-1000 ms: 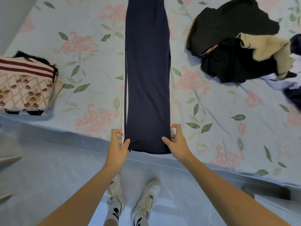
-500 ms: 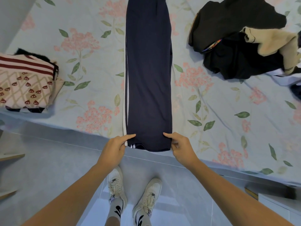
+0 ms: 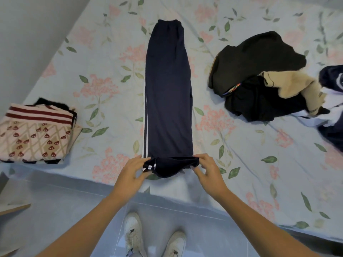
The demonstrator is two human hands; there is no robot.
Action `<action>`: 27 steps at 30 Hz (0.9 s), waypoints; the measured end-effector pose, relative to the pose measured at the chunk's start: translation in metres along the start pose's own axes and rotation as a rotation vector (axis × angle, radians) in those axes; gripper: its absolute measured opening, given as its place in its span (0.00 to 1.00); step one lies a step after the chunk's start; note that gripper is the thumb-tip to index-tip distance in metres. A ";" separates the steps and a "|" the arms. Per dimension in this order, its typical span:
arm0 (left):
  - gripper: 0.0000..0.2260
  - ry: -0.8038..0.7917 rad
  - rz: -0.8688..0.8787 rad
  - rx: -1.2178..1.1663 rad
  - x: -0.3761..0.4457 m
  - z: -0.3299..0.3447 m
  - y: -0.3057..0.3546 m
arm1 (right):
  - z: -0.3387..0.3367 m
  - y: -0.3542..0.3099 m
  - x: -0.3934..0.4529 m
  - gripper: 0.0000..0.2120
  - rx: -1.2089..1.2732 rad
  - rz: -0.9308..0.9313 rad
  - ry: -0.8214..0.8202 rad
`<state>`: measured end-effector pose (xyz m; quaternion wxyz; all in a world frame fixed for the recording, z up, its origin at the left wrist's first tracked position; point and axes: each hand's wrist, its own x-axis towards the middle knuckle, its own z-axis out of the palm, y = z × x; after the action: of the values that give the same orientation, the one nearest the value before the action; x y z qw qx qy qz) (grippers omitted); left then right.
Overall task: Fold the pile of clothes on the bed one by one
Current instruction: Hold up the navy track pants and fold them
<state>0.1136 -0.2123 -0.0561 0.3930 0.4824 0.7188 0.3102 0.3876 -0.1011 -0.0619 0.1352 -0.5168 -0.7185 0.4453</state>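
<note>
Navy track pants (image 3: 168, 93) with white side stripes lie lengthwise on the floral bed sheet (image 3: 104, 58), legs stacked, waistband at the far end. My left hand (image 3: 132, 172) pinches the left corner of the cuff end, and my right hand (image 3: 206, 168) pinches the right corner. The cuff end is lifted off the sheet and turned over toward the waistband. An unfolded pile of dark and beige clothes (image 3: 259, 78) sits to the right.
A folded stack topped by a patterned pink garment (image 3: 35, 134) lies at the bed's left edge. More navy and white clothing (image 3: 332, 108) lies at the far right. The grey wall rises at the left. My sneakers (image 3: 154, 238) stand on the tiled floor.
Both hands took hold of the cuff corners and lifted them, starting a fold toward the waistband. The view tilted up, so the waistband now shows.
</note>
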 end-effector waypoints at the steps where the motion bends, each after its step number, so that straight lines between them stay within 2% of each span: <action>1: 0.19 0.025 -0.060 -0.078 0.011 -0.004 0.010 | -0.003 -0.008 0.013 0.07 0.042 0.031 0.007; 3: 0.17 0.039 -0.137 -0.204 0.039 -0.012 0.020 | -0.010 -0.023 0.042 0.05 0.118 0.104 0.016; 5: 0.14 0.025 -0.165 -0.313 0.070 -0.021 0.026 | -0.017 -0.037 0.076 0.08 0.177 0.145 0.022; 8: 0.10 0.050 -0.216 -0.441 0.121 -0.029 0.031 | -0.023 -0.056 0.128 0.11 0.188 0.154 0.051; 10: 0.08 0.062 -0.235 -0.496 0.156 -0.036 0.035 | -0.023 -0.062 0.162 0.09 0.209 0.171 0.076; 15: 0.05 -0.047 -0.277 -0.547 0.226 -0.057 0.030 | -0.013 -0.055 0.231 0.10 0.273 0.278 0.108; 19: 0.11 -0.144 -0.314 -0.518 0.263 -0.057 0.015 | -0.003 -0.049 0.259 0.08 0.303 0.326 0.126; 22: 0.15 -0.112 -0.336 -0.487 0.283 -0.054 0.005 | 0.001 -0.039 0.268 0.09 0.291 0.342 0.136; 27: 0.09 -0.034 -0.361 -0.509 0.307 -0.054 0.010 | -0.008 -0.049 0.292 0.15 0.228 0.270 0.227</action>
<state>0.0026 0.0753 -0.1023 0.5620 0.2383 0.6853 0.3972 0.2370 0.1514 -0.0976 0.2118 -0.6367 -0.5678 0.4768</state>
